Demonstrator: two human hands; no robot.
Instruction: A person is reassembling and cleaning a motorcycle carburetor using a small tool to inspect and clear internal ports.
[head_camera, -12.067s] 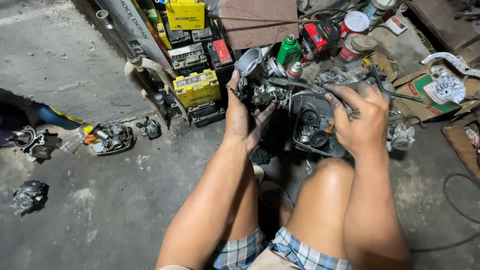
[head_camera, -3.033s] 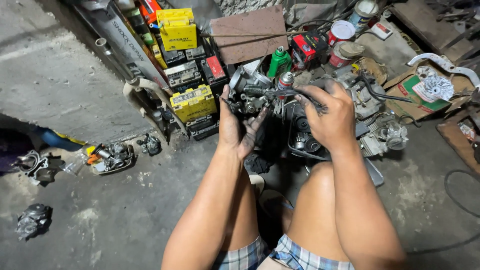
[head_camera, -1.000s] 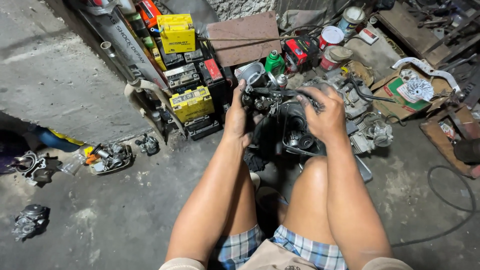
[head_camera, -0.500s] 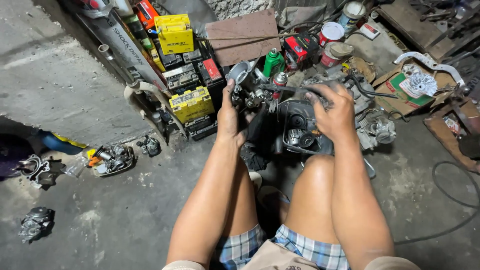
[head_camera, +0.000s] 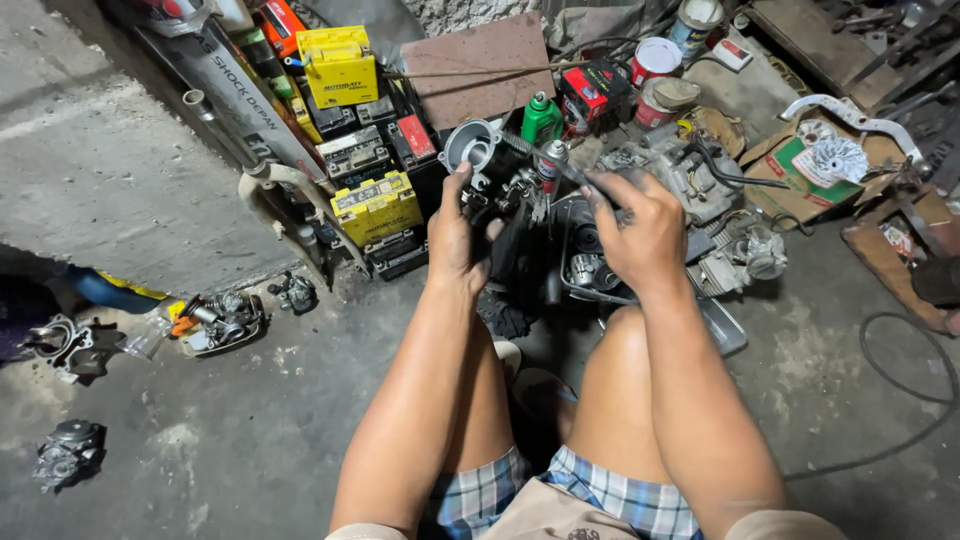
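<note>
On a grimy concrete floor (head_camera: 200, 470) crowded with batteries (head_camera: 375, 205), our left hand (head_camera: 458, 235) grips a carburetor (head_camera: 490, 170) above our knees; our right hand (head_camera: 640, 230) closes around its cable (head_camera: 560, 170).

a rough repair workshop for small engines: a stained concrete floor (head_camera: 180, 470) strewn with carburetor parts (head_camera: 215, 320), stacked yellow batteries (head_camera: 375, 205), paint tins (head_camera: 655, 60), a spray can (head_camera: 549, 160) and greasy engine pieces (head_camera: 690, 170) crowded along the wall.
</note>
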